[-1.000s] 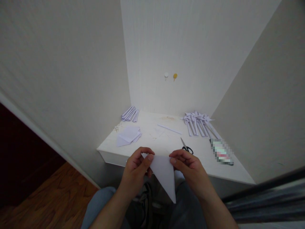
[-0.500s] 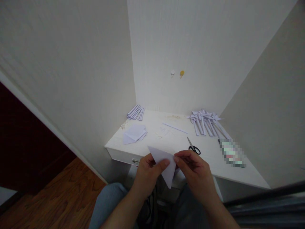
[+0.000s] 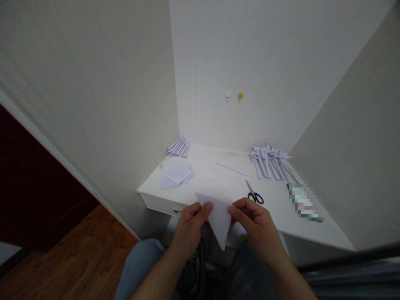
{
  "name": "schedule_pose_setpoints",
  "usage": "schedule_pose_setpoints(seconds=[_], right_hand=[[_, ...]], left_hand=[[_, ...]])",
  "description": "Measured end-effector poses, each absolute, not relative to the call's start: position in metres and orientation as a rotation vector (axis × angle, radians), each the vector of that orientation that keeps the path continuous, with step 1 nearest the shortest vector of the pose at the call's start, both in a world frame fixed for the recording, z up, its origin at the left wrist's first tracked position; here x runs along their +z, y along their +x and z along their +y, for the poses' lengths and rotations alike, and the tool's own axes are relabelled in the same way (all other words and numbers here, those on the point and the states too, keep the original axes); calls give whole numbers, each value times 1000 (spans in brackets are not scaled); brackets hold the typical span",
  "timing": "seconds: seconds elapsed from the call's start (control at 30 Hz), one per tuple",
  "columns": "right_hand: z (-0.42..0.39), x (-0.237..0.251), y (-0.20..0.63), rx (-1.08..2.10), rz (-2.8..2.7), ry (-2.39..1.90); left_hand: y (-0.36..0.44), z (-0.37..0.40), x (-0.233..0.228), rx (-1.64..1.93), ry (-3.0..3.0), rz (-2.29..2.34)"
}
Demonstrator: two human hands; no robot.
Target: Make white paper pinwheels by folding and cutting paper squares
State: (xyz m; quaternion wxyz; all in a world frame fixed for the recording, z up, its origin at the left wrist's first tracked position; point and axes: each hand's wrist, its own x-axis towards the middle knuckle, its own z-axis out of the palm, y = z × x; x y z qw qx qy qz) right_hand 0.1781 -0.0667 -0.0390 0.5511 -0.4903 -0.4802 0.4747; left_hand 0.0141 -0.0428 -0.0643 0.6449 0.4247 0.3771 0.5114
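- Two hands hold one folded white paper triangle point(image 3: 218, 216) in the air over the lap, just in front of the near edge of the white surface point(image 3: 281, 208).
- The left hand point(image 3: 190, 223) has its fingers closed on the triangle's upper left corner, thumb on top; the right hand point(image 3: 254, 223) pinches the upper right corner in the same way.
- Compared with half a second ago, the left thumb has slid back from the middle of the paper toward the corner, so more of the sheet shows, and the lower tip hangs slightly further down.
- That looks like a crease just pressed and the piece opened out for the next fold.
- Scissors point(image 3: 254, 193) lie on the surface just beyond the right hand, untouched.
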Motion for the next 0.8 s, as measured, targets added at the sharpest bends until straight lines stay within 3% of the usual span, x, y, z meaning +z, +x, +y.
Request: schedule_pose_setpoints(seconds=[0.33,0.8], right_hand=[[-58,-52,174,1060,-1103,-1181],[-50,-49,166,1121,-1233,-1174]], left_hand=[[6,-47,-67,945,1148,810],[-2,-46,-81,967,1132,731]])
